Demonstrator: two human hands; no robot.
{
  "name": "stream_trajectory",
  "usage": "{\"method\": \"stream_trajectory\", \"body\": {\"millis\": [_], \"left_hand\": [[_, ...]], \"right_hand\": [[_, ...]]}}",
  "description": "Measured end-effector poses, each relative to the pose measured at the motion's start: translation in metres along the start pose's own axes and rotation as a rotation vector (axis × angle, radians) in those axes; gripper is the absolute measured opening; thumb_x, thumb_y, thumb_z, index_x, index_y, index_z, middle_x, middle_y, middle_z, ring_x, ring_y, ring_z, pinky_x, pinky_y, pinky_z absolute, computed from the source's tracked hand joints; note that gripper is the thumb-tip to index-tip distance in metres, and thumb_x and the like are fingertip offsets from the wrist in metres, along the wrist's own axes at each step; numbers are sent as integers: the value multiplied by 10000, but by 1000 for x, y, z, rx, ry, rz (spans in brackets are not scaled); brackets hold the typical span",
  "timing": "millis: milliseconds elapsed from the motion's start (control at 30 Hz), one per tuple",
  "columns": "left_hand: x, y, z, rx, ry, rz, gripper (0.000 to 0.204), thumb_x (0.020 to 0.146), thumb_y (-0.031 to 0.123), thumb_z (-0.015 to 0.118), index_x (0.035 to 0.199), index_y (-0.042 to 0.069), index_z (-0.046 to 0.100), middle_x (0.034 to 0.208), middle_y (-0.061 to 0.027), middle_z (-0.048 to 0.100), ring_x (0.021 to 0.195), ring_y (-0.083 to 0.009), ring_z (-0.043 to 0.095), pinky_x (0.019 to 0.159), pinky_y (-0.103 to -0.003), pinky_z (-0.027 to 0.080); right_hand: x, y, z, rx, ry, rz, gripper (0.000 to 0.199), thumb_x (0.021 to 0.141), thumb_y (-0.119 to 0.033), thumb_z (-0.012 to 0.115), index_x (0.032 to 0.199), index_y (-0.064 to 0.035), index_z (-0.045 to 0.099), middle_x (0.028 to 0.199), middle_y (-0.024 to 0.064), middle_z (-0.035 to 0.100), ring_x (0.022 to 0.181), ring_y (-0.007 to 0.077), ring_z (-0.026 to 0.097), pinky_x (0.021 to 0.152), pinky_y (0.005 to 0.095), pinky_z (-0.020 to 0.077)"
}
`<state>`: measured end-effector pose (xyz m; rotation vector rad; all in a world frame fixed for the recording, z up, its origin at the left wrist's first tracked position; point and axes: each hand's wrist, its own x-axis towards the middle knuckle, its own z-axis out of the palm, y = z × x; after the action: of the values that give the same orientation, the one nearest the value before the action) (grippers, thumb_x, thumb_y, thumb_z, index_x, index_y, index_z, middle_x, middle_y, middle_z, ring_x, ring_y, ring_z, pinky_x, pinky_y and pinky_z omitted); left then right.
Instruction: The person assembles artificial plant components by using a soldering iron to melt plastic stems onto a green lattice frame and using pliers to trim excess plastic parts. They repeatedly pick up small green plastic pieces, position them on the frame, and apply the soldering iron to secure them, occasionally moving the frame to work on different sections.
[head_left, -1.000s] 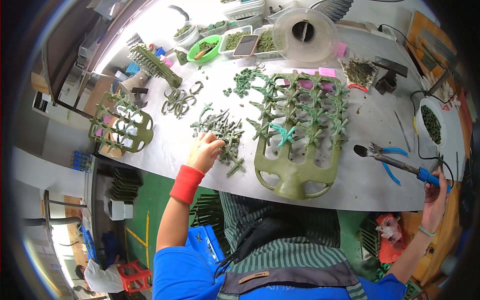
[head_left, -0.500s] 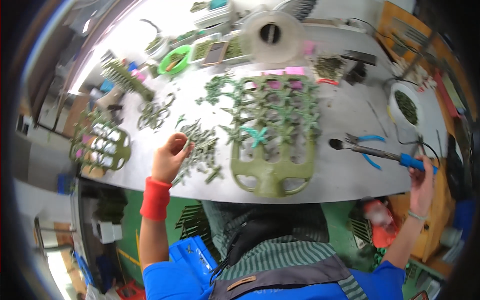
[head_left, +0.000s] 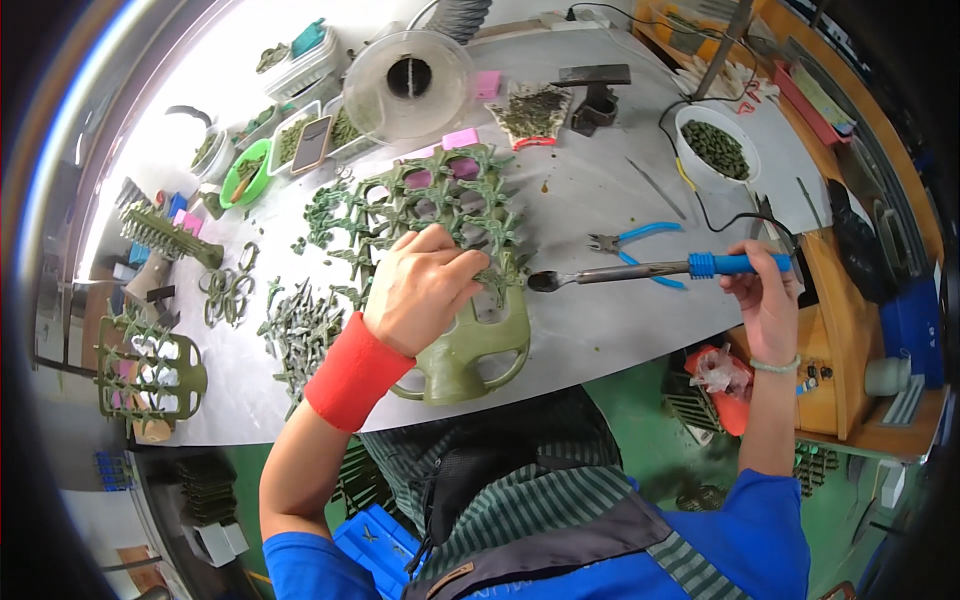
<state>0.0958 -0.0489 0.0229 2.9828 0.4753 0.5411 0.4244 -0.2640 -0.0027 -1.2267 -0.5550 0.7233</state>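
My left hand point(head_left: 425, 285), with a red wristband, is over the front of a green branched rack point(head_left: 470, 345). Its fingers pinch together at the rack's branches; they mostly hide the small green piece held there a moment earlier. My right hand point(head_left: 765, 300) grips the blue handle of a soldering iron point(head_left: 625, 272). The iron lies level, its dark spoon-shaped tip just right of the rack and apart from the left fingertips. Many small green star-like pieces sit along the rack's bars. Left of my left hand, a pile of slim green pieces point(head_left: 300, 330) covers the table.
Blue-handled pliers point(head_left: 640, 255) and a thin metal tool point(head_left: 655, 187) lie beyond the iron. At right stands a white bowl of green pellets point(head_left: 718, 150), with a cable beside it. Far left are a green bowl point(head_left: 245, 172), a second rack point(head_left: 150, 370) and green rings point(head_left: 228, 285).
The view has turned, shifting the table leftward. My left hand has moved from the loose pile to the rack. My right hand has brought the iron's tip close to the rack's right side.
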Motion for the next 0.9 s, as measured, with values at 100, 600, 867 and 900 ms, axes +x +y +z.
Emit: {"method": "stream_trajectory", "body": {"millis": [100, 600, 867, 900], "left_hand": [[8, -1, 5, 82, -34, 23, 256, 704, 128, 797, 944, 108, 708, 803, -13, 689, 917, -214, 580, 833, -366, 469], [18, -3, 18, 123, -140, 31, 226, 697, 138, 794, 912, 129, 725, 828, 31, 700, 933, -198, 544, 848, -350, 431], [20, -3, 20, 121, -160, 43, 229, 687, 130, 790, 902, 125, 711, 814, 29, 684, 909, -206, 531, 848, -353, 432], [20, -4, 20, 121, -159, 43, 229, 687, 130, 790, 902, 125, 711, 814, 29, 684, 909, -206, 531, 848, -353, 432]], "right_hand": [[2, 5, 2, 7, -25, 29, 206, 962, -207, 642, 984, -8, 688, 887, 77, 707, 691, 152, 692, 660, 258, 569], [12, 26, 21, 98, -102, 73, 188, 962, -206, 645, 990, -30, 703, 911, 74, 710, 707, 154, 697, 693, 266, 570], [12, 27, 22, 97, -127, 44, 172, 958, -197, 647, 989, -38, 703, 918, 79, 710, 698, 156, 688, 674, 267, 568], [13, 24, 18, 76, -123, 29, 183, 961, -197, 641, 1001, -30, 703, 933, 89, 713, 705, 161, 695, 687, 268, 570]]}}
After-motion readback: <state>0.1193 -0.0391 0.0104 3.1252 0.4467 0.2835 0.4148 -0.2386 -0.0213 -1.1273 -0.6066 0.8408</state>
